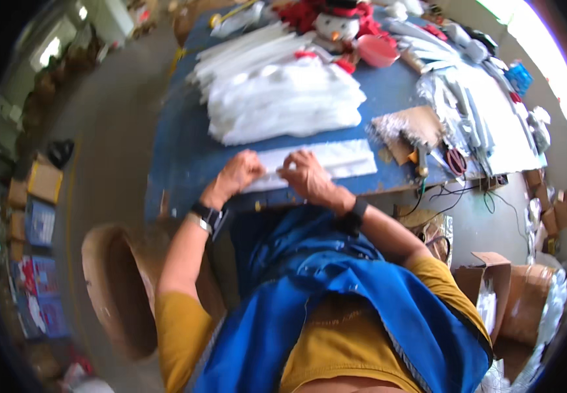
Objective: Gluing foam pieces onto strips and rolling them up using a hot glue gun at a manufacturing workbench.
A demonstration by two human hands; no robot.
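Scene: a person in a yellow shirt and blue apron [336,295] is sitting at a blue table [179,150], leaning over a white strip [332,159].
Left hand [239,173]: is resting on the strip's left end, fingers curled down on it; whether it is pinching the material, the blur is hiding.
Right hand [304,173]: is pressing on the strip near its middle, fingertips bunched at its top edge; the grip itself cannot be told.
Strip: is lying flat along the table's near edge, running from the left hand out to the right past the right hand.
Stack: a pile of white sheets [283,98] is sitting just behind the strip.
Farther back: a snowman toy [337,23] is standing beside a red bowl [376,49].
Right side: a cardboard piece [414,128] is lying near the strip's right end.
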